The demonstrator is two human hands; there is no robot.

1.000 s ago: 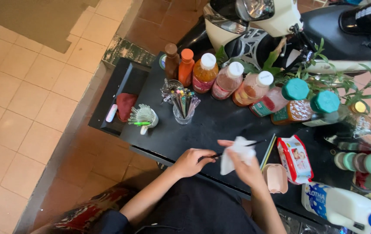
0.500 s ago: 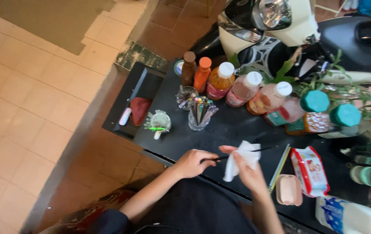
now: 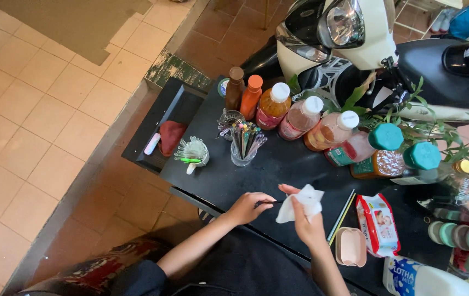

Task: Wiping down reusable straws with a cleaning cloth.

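1. I'm looking down on a black table (image 3: pixel 229 181), and my left hand (image 3: pixel 249 207) is closing its fingers around a thin dark tool (image 3: pixel 270 202), pinching it low so the tip is pointing across towards the other hand.
2. My right hand (image 3: pixel 307 226) is gripping a crumpled white tissue (image 3: pixel 302 203), bunched up between thumb and fingers and held right at the tool's tip; from here it reads as wiping, though I can't make out what kind of tool it is.
3. Both hands are working just above the near edge of the table, close to my body, which is keeping the tool steady and clear of the clutter.
4. Supplies are sitting within reach: a clear cup of coloured sticks (image 3: pixel 243 143) just ahead, a row of capped bottles (image 3: pixel 300 115) lined up along the far edge, a wet-wipe packet (image 3: pixel 378 225) and a small pink box (image 3: pixel 350 246) beside my right wrist.
5. A scooter (image 3: pixel 349 38) is standing behind the table.
6. Compared with a second ago, the hands are keeping the same grip and spot on the table; it's the camera that is shifting, with the bottles sliding left and the scooter's headlamp coming into view.
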